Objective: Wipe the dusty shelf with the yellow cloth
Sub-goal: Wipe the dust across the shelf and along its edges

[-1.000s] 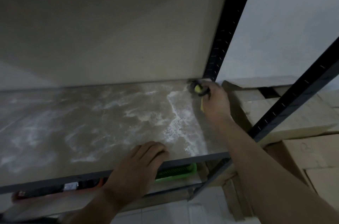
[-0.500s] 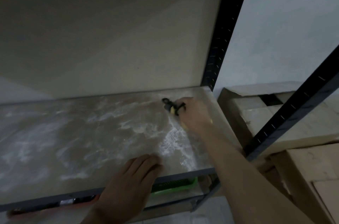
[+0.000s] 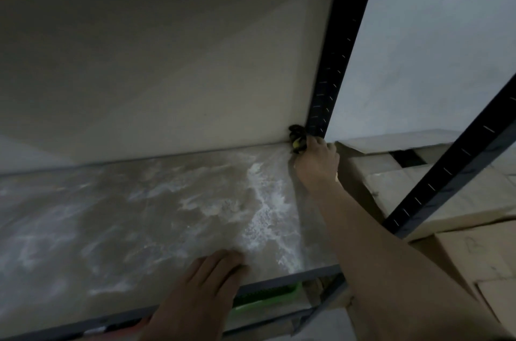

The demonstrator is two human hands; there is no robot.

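The dusty shelf (image 3: 145, 217) is a brown board streaked with white dust, with a thick white line running front to back near its right side. My right hand (image 3: 317, 163) is at the back right corner, fingers closed around the bunched yellow cloth (image 3: 297, 139), which looks dark with dirt and presses against the wall by the rear post. My left hand (image 3: 201, 290) lies flat, palm down, on the front edge of the shelf, holding nothing.
A black perforated upright (image 3: 332, 61) stands at the back right corner and another upright (image 3: 452, 173) slants at the front right. Cardboard boxes (image 3: 460, 245) are stacked to the right. A green basket (image 3: 268, 294) sits on the lower level under the front rail.
My right hand with the cloth swept left along the shelf half a second ago, then returned to the back right corner. The left hand stayed on the front edge.
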